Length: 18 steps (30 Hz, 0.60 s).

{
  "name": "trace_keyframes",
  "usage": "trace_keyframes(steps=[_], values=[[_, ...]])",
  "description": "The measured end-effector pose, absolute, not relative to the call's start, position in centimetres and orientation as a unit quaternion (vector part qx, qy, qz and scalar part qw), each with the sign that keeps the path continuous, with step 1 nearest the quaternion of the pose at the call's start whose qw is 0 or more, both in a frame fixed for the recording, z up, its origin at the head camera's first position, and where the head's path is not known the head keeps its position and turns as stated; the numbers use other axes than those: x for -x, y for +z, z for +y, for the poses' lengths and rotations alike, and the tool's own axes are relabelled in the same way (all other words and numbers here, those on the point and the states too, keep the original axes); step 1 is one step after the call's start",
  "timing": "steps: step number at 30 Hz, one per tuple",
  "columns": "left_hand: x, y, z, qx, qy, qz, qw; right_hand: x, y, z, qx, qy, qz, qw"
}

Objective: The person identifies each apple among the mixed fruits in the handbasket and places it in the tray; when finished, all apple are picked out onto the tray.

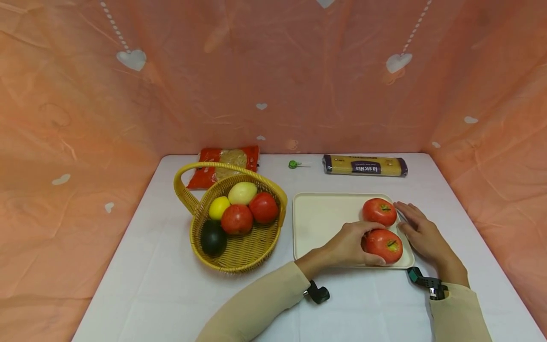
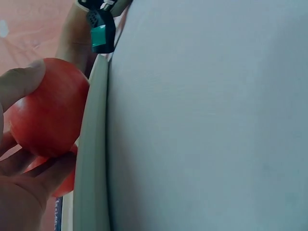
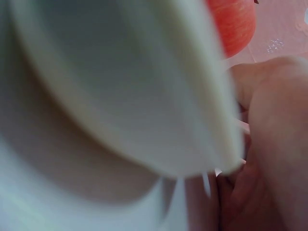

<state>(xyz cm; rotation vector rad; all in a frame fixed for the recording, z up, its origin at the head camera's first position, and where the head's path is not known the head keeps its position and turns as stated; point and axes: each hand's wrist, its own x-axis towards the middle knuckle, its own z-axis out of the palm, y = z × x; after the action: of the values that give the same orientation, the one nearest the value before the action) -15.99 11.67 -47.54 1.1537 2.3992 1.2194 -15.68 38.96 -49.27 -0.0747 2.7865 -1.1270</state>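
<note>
My left hand (image 1: 352,244) grips the nearer red apple (image 1: 386,247), thumb on the near side and fingers round the far side. In the left wrist view this apple (image 2: 50,108) is over the tray's rim. A second red apple (image 1: 379,212) sits just behind it on the cream tray (image 1: 322,213), at the right end. My right hand (image 1: 423,232) rests beside the tray's right edge with its fingers stretched forward. In the right wrist view the right hand (image 3: 274,130) is next to the blurred tray rim (image 3: 207,96); its fingertips are partly hidden.
Left of the tray stands a wicker basket (image 1: 237,270) with a tall handle. Inside lie two red fruits (image 1: 237,219), a yellow fruit (image 1: 220,208), a pale fruit (image 1: 242,193) and a dark avocado-like fruit (image 1: 213,237). Behind are a red packet (image 1: 205,164), a green lollipop (image 1: 293,164) and a pasta pack (image 1: 365,165).
</note>
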Motion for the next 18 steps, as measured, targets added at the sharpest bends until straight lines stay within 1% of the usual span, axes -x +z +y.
trace_keyframes(steps=[8,14,18], values=[[15.3,-47.4,12.8,-0.415,0.338,0.842,0.062,15.9,-49.1,38.9,0.018,-0.377,0.923,0.073],[15.0,-47.5,13.3,-0.420,0.323,0.847,0.052,15.8,-49.3,39.0,0.017,-0.379,0.922,0.078],[14.9,-47.6,13.1,-0.422,0.312,0.850,0.044,15.7,-49.3,38.9,0.018,-0.377,0.923,0.069]])
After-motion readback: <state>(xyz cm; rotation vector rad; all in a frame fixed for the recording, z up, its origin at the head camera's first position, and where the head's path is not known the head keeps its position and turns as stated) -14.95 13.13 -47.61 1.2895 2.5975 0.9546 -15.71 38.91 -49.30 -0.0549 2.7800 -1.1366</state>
